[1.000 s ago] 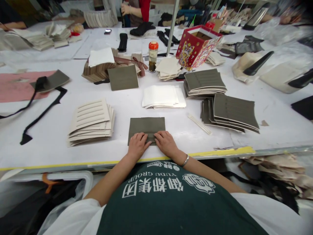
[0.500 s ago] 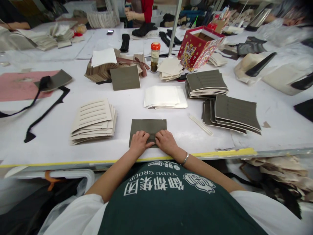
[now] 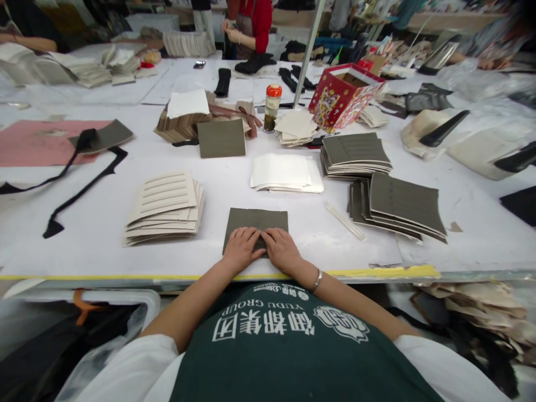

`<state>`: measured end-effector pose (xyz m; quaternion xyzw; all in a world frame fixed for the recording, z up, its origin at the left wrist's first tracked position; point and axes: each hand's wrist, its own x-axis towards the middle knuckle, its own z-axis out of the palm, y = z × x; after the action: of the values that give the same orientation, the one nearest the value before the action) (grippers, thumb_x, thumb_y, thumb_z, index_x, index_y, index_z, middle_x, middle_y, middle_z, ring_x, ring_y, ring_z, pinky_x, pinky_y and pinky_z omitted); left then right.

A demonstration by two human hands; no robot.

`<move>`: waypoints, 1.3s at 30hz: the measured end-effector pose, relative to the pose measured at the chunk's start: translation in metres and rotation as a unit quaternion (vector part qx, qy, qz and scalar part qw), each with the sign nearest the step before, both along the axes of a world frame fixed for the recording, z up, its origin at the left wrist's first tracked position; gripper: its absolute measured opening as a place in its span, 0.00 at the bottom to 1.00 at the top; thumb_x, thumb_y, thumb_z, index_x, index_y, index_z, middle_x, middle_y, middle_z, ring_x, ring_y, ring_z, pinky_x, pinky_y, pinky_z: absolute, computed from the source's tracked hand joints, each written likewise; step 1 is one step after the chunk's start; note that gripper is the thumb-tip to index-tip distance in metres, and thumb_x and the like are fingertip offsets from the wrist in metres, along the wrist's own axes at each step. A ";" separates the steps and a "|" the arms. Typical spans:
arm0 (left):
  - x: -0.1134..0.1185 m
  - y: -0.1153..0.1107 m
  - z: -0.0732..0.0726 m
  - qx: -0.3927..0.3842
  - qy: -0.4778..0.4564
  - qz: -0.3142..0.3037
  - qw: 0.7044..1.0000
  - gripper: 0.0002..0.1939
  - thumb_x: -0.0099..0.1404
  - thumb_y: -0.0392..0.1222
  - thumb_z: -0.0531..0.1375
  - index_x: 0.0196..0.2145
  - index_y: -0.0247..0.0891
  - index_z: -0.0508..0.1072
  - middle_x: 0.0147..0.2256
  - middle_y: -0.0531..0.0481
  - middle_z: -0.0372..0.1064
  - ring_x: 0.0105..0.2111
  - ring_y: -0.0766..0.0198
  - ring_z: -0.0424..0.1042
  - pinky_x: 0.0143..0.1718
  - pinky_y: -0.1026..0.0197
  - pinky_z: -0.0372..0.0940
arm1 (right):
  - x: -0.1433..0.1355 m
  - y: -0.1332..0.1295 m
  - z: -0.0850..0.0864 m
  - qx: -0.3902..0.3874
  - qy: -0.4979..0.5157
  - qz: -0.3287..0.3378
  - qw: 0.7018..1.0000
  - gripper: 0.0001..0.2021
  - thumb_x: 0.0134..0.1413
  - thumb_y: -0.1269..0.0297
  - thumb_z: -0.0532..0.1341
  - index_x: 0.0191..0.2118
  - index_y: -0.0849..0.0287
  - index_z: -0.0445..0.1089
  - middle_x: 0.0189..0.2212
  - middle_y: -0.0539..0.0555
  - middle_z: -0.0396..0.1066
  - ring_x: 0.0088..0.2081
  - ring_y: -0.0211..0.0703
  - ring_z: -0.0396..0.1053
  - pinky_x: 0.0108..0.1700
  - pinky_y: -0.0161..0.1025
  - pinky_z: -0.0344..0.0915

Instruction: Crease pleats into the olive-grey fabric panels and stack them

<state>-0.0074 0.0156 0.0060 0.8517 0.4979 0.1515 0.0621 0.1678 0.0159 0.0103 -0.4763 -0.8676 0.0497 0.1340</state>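
A dark grey-green rectangular panel [image 3: 257,219] lies flat near the table's front edge. My left hand [image 3: 243,247] rests on its lower left part, fingers laid forward over the surface and thumb pointing inward. My right hand [image 3: 281,249] lies on the lower right part, its fingertips meeting those of my left hand at the middle. Both hands press down on the panel, and they cover most of its near half. To the left stands a stack of cream panels with slotted rows [image 3: 165,206]. Beyond the panel is a pile of white sheets [image 3: 285,172].
Dark panels are stacked in two piles [image 3: 355,151] [image 3: 406,204] at the right, near a thin white strip [image 3: 345,221]. Further back stand a red-lidded jar [image 3: 272,109], a red box [image 3: 343,95] and a metal pole [image 3: 309,53]. A co-worker in red sleeves [image 3: 263,25] stands across the table.
My fingers have slid forward and straightened on the panel, and the fingertips of both hands have come together. The view has tilted up slightly.
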 end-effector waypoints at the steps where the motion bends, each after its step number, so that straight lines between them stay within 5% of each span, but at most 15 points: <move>1: 0.002 0.000 -0.001 0.000 -0.002 0.000 1.000 0.23 0.59 0.51 0.57 0.50 0.40 0.63 0.48 0.44 0.63 0.49 0.54 0.59 0.51 0.51 0.51 | -0.001 0.001 -0.003 0.005 0.003 0.005 1.000 0.17 0.55 0.70 0.52 0.51 0.61 0.63 0.46 0.60 0.64 0.47 0.48 0.56 0.49 0.44 0.53; 8: 0.005 0.004 0.003 -0.004 0.025 0.074 0.997 0.19 0.58 0.56 0.56 0.41 0.42 0.68 0.43 0.43 0.63 0.44 0.51 0.59 0.43 0.50 0.55 | 0.000 0.010 -0.004 0.011 -0.029 -0.069 0.997 0.09 0.56 0.64 0.52 0.38 0.59 0.68 0.37 0.58 0.65 0.40 0.47 0.57 0.43 0.43 0.54; 15: -0.014 0.015 0.007 0.000 0.062 0.193 0.979 0.21 0.59 0.59 0.53 0.36 0.37 0.68 0.36 0.41 0.64 0.40 0.50 0.61 0.37 0.52 0.57 | 0.012 0.016 0.006 0.007 -0.076 -0.138 0.988 0.14 0.54 0.53 0.55 0.34 0.61 0.66 0.32 0.59 0.64 0.38 0.49 0.58 0.39 0.44 0.54; 23: 0.008 0.022 -0.008 0.034 0.004 -0.006 0.999 0.17 0.64 0.40 0.49 0.50 0.38 0.63 0.49 0.42 0.63 0.49 0.55 0.60 0.50 0.52 0.54 | -0.008 0.022 -0.007 0.035 0.022 -0.019 0.999 0.15 0.58 0.69 0.49 0.49 0.62 0.64 0.46 0.60 0.65 0.47 0.47 0.57 0.50 0.44 0.53; 29: 0.003 0.038 0.003 0.027 0.057 0.053 0.997 0.12 0.63 0.48 0.51 0.37 0.39 0.68 0.39 0.43 0.64 0.41 0.53 0.61 0.41 0.52 0.57 | -0.006 0.032 -0.004 0.031 -0.014 -0.089 0.995 0.09 0.55 0.61 0.53 0.36 0.60 0.67 0.36 0.58 0.64 0.40 0.48 0.57 0.42 0.43 0.54; 35: -0.004 0.049 0.004 0.031 0.063 0.153 0.986 0.13 0.63 0.49 0.51 0.33 0.37 0.68 0.34 0.42 0.64 0.38 0.52 0.62 0.38 0.53 0.58 | 0.001 0.043 0.001 0.029 -0.048 -0.136 0.989 0.11 0.54 0.58 0.55 0.33 0.61 0.65 0.33 0.58 0.64 0.38 0.49 0.57 0.39 0.43 0.53; 39: -0.002 0.045 -0.004 0.067 0.037 0.090 0.993 0.12 0.65 0.39 0.49 0.44 0.37 0.67 0.44 0.42 0.66 0.45 0.53 0.62 0.44 0.53 0.58 | -0.002 0.045 -0.002 0.037 -0.007 -0.075 0.996 0.10 0.56 0.64 0.53 0.41 0.61 0.66 0.38 0.58 0.65 0.40 0.47 0.58 0.43 0.43 0.53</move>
<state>-0.0090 0.0605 0.0017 0.8106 0.5632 0.1581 -0.0277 0.1656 0.0608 0.0087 -0.5351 -0.8316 0.0037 0.1485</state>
